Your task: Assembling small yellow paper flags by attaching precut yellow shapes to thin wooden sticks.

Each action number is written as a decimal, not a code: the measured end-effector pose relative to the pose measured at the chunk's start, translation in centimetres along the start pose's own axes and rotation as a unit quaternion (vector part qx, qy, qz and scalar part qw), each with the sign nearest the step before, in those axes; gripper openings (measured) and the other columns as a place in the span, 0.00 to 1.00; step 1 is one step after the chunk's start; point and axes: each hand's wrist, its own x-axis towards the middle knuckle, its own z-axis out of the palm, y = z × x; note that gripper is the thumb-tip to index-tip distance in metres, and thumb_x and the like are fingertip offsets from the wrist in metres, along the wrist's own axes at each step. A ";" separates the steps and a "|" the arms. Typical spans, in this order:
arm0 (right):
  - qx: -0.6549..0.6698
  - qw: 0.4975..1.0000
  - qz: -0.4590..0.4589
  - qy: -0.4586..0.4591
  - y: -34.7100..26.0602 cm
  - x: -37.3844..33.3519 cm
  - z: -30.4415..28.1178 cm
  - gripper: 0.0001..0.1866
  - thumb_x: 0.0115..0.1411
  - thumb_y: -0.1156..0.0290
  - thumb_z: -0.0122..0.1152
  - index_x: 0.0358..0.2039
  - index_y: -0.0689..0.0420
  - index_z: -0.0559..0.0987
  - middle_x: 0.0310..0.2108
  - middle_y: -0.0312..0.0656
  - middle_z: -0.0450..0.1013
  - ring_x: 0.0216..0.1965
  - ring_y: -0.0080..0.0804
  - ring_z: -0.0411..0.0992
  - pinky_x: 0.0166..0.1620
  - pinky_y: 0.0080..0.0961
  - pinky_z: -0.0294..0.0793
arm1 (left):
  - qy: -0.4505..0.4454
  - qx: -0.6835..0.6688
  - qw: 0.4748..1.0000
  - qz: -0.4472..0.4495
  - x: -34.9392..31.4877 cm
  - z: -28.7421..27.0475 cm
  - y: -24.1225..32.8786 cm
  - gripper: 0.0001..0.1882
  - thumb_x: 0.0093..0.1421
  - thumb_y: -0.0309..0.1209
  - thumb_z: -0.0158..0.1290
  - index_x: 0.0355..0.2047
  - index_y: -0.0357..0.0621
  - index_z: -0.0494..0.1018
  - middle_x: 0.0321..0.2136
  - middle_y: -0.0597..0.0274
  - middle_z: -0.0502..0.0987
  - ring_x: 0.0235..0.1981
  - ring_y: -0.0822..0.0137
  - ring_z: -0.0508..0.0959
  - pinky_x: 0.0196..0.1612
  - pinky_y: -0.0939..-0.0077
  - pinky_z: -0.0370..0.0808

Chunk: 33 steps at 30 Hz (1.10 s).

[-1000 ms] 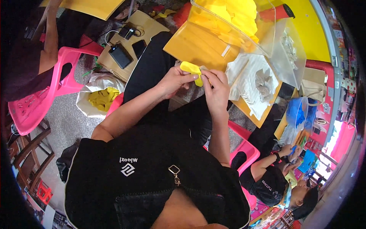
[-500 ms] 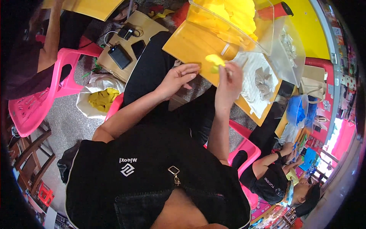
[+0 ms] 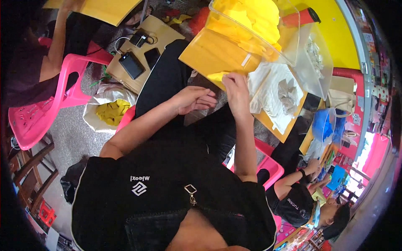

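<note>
My right hand (image 3: pixel 236 90) pinches a thin, soft yellow piece (image 3: pixel 218 76) over the near edge of the orange-yellow tabletop (image 3: pixel 215 52). Its exact kind is unclear. Just left of it, my left hand (image 3: pixel 194 100) hovers over my lap, fingers stretched and slightly bent, with nothing visible in them. Beyond both hands, a clear plastic bin (image 3: pixel 234 26) full of similar yellow pieces (image 3: pixel 261 19) stands on the table. To the right of my right hand lies a crumpled white cloth or bag (image 3: pixel 272 98).
A white sack (image 3: pixel 90 115) of yellow pieces stands on the floor at left, by a pink chair (image 3: pixel 63 96). A cardboard box (image 3: pixel 161 33) carries a black phone (image 3: pixel 152 57) and a power bank (image 3: pixel 132 65). Another person (image 3: pixel 293 201) works at the right.
My right hand has moved left and slightly down with the yellow piece, which now sits low by the table edge. The left hand has dropped a little toward my lap.
</note>
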 end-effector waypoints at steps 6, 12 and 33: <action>0.095 0.991 -0.092 0.009 -3.4 -2.3 -1.4 0.09 0.46 0.79 0.59 0.31 0.58 0.77 0.37 0.42 0.71 0.42 0.40 0.69 0.43 0.31 0.71 | -0.261 -0.242 0.932 -0.066 0.9 0.6 1.6 0.17 0.63 0.40 0.45 0.45 0.42 0.69 0.37 0.58 0.77 0.38 0.69 0.78 0.39 0.77 0.77; 0.036 0.998 -0.026 0.048 -4.6 -2.4 -2.8 0.10 0.43 0.80 0.64 0.30 0.59 0.79 0.34 0.42 0.71 0.38 0.39 0.69 0.42 0.31 0.70 | -0.154 -0.142 0.977 0.041 1.1 1.4 3.7 0.16 0.63 0.37 0.46 0.45 0.38 0.69 0.40 0.58 0.76 0.39 0.69 0.77 0.42 0.76 0.76; 0.179 0.942 0.251 0.136 -5.9 -1.6 1.2 0.04 0.53 0.77 0.59 0.30 0.63 0.76 0.24 0.42 0.69 0.24 0.29 0.67 0.30 0.23 0.67 | -0.103 -0.195 0.957 0.190 1.6 2.5 2.0 0.15 0.65 0.34 0.41 0.49 0.40 0.62 0.48 0.55 0.70 0.48 0.65 0.72 0.52 0.70 0.69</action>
